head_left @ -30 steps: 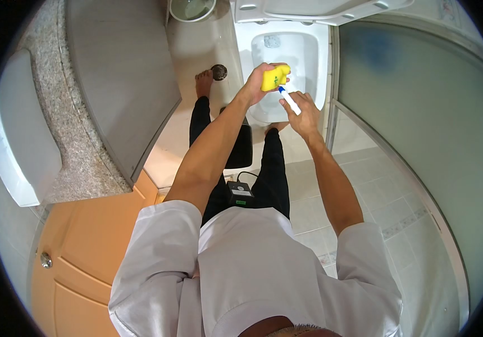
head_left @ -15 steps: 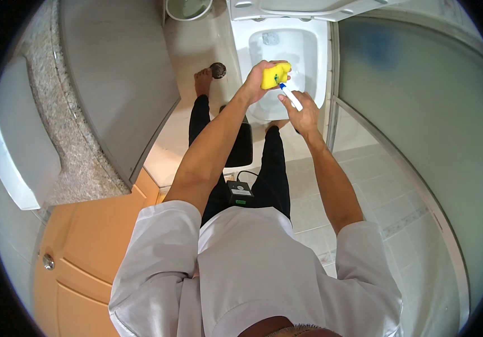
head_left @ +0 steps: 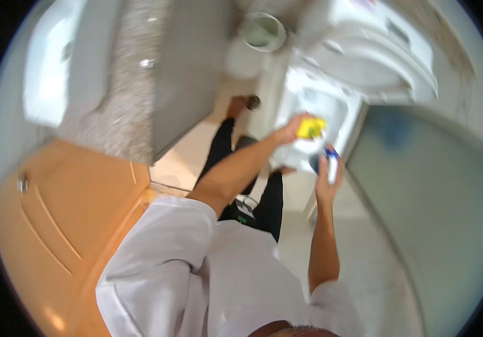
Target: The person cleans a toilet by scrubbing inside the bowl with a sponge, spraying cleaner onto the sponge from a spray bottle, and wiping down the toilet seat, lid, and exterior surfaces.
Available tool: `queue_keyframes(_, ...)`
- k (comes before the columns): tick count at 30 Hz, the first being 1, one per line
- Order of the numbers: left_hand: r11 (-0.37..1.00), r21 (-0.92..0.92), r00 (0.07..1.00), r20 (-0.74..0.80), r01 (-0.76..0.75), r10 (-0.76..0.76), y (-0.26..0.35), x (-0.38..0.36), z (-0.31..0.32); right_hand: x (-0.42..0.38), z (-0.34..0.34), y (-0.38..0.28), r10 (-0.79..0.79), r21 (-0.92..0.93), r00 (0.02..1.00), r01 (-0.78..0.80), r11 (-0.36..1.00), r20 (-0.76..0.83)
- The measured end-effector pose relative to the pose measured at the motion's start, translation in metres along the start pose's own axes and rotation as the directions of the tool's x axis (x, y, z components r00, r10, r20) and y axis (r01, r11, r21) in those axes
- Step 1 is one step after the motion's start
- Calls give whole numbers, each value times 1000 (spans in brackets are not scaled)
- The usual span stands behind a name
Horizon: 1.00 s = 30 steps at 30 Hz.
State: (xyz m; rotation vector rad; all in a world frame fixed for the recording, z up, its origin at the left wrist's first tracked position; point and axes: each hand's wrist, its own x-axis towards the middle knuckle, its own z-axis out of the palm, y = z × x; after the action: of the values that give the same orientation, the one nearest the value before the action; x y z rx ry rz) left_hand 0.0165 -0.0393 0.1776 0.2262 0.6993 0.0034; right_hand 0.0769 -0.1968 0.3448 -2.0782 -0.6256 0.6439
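Observation:
My left hand [head_left: 291,131] is closed around a yellow sponge [head_left: 311,128] with a greenish smear on its face, over a white basin-like bowl [head_left: 283,106]. In my right hand [head_left: 326,185], fingers wrapped round it, is a slim white tube [head_left: 333,168] with a blue end [head_left: 331,153]. The tube is apart from the sponge, lower and to the right, near the bowl's front edge. Motion blur hides finer detail of both hands.
A raised white lid and seat [head_left: 376,62] stand behind the bowl. To the left are a pale bucket [head_left: 279,32], a grey cabinet [head_left: 188,73] and a stone countertop [head_left: 132,84]. A frosted glass panel [head_left: 438,185] borders the right; an orange door [head_left: 67,208] is lower left.
The view has swung, so the whole scene sits differently. My right hand has drawn the white tube away from the sponge; my left hand still holds the sponge.

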Motion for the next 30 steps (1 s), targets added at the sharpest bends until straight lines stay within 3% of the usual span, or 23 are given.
queue_keyframes(1,995,37,989,120,-89,83,3,-10,-5,4,-4,-27,-24,2,1000,24,1000,-15)
queue_keyframes(2,999,-17,992,118,-52,54,2,-8,-9,7,-7,-62,-55,98,998,56,994,-15)
queue_keyframes(3,999,30,999,30,-42,41,13,-25,3,10,-8,-98,-72,183,997,76,980,-28)
queue_keyframes(6,996,53,997,26,-74,72,28,-63,13,18,-12,-199,-245,157,966,230,960,87)
queue_keyframes(7,991,65,993,24,-113,112,27,-70,14,23,-4,-229,-390,230,912,357,905,122)
queue_keyframes(9,983,74,983,-63,-166,171,24,-80,22,38,13,-265,-499,304,830,422,854,249)
queue_keyframes(11,957,91,961,31,-277,275,18,-86,14,40,53,-306,-473,424,835,334,842,281)
queue_keyframes(12,957,83,960,42,-279,276,18,-86,12,42,77,-327,-527,465,801,366,806,283)
queue_keyframes(15,958,-136,948,160,-254,274,17,-100,-6,38,144,-385,-594,510,726,386,769,346)
queue_keyframes(17,948,-213,942,192,-235,277,15,-101,-22,40,202,-403,-721,571,655,511,642,225)
queue_keyframes(18,900,36,894,137,-435,427,8,-93,-32,41,224,-411,-775,582,601,566,584,193)
queue_keyframes(20,776,238,810,130,-585,571,-23,-64,-68,45,269,-419,-857,552,503,685,476,114)
queue_keyframes(21,844,136,854,129,-519,504,-17,-69,-71,45,289,-416,-890,514,450,747,422,76)
queue_keyframes(22,897,33,892,126,-441,434,-10,-74,-73,41,299,-416,-880,456,470,769,447,70)
queue_keyframes(23,960,-113,951,144,-258,273,26,-116,-47,38,309,-416,-870,398,489,786,472,66)
queue_keyframes(25,924,-271,951,72,-271,300,61,-160,-16,35,330,-406,-840,388,540,766,512,42)
queue_keyframes(26,931,-269,956,92,-245,279,61,-157,-22,37,338,-403,-840,375,537,765,524,77)
queue_keyframes(28,908,-173,920,27,-381,391,69,-147,-35,35,348,-400,-837,332,545,781,529,51)
queue_keyframes(30,933,-207,953,7,-294,302,87,-138,-48,35,353,-392,-843,312,530,789,530,93)
